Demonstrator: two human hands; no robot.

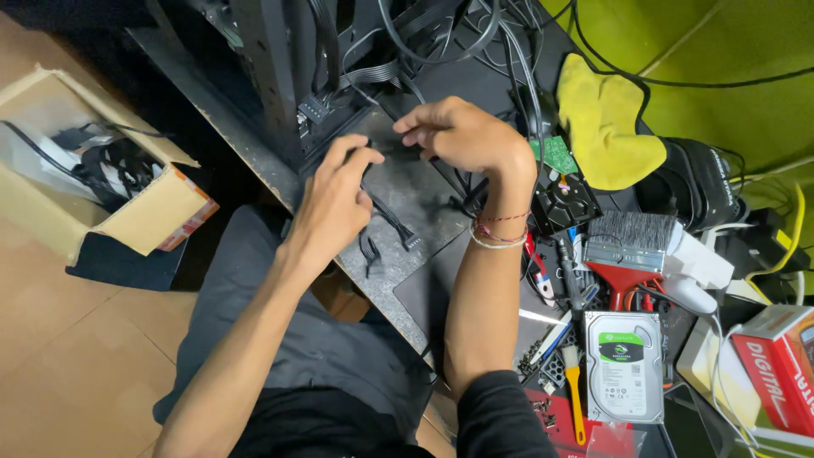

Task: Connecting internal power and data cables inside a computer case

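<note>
1. At the centre of the head view, a person's left hand [335,199] and right hand [462,136] work over a dark speckled desk [415,191], pinching a black cable [392,219] between them.
2. Left fingers are curled narrow on the cable's upper end; right fingers are closed over a stretch of it at about 2 o'clock from the left hand. What else the right palm hides cannot be told.
3. Below the hands, at 6 o'clock, the cable's connector end lies loose on the desk, plugged into nothing visible. By that sign the wiring looks unfinished: leads are free of the case, none seen seated.
4. At 12 o'clock stands an open black computer case [288,76], with a tangle of further cables [441,38] spilling from it, crowding the space the hands work in.
5. At 3 o'clock lie a yellow cloth [606,119], a small green circuit board [557,154], a black fan [565,202] and a wide paint brush [632,242].
6. At 4 o'clock rest a hard drive [625,366], a yellow-handled tool [575,399] and scattered screws [543,365].
7. At 9 o'clock, on the floor, sits an open cardboard box [93,161] holding black parts.
</note>
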